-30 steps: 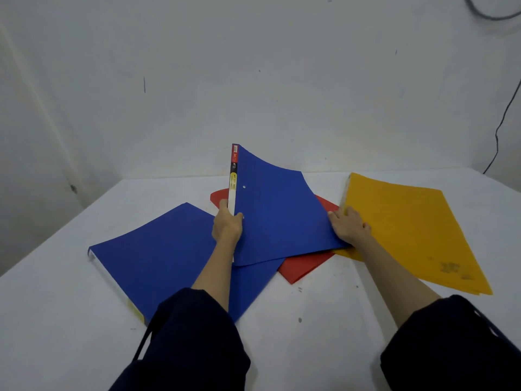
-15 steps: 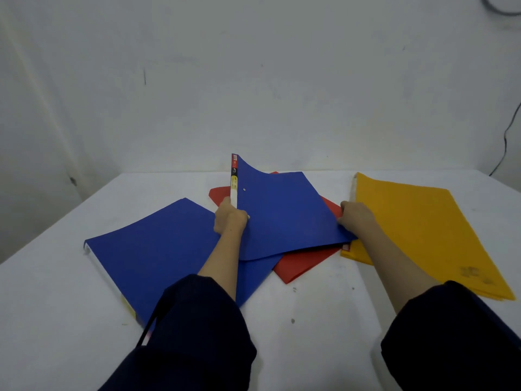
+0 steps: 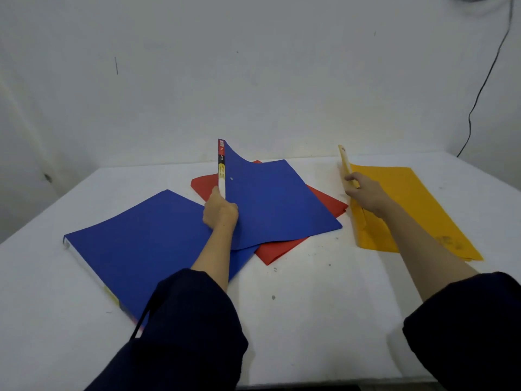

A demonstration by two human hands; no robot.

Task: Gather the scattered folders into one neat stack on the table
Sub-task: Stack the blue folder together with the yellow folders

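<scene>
Blue upper folder (image 3: 276, 198) lies across the red folder (image 3: 324, 206) at table centre, its spine edge raised and pinched by the left hand (image 3: 220, 213). Its near corner overlaps a second blue folder (image 3: 141, 244) lying flat to the left. Right hand (image 3: 363, 191) grips the raised spine edge of the yellow folder (image 3: 408, 198), just right of the red one. All rest on the white table (image 3: 310, 306); a black cable (image 3: 485, 86) hangs on the wall.

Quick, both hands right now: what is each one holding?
Left hand: closed on the spine of the raised blue folder.
Right hand: closed on the lifted spine edge of the yellow folder.
</scene>
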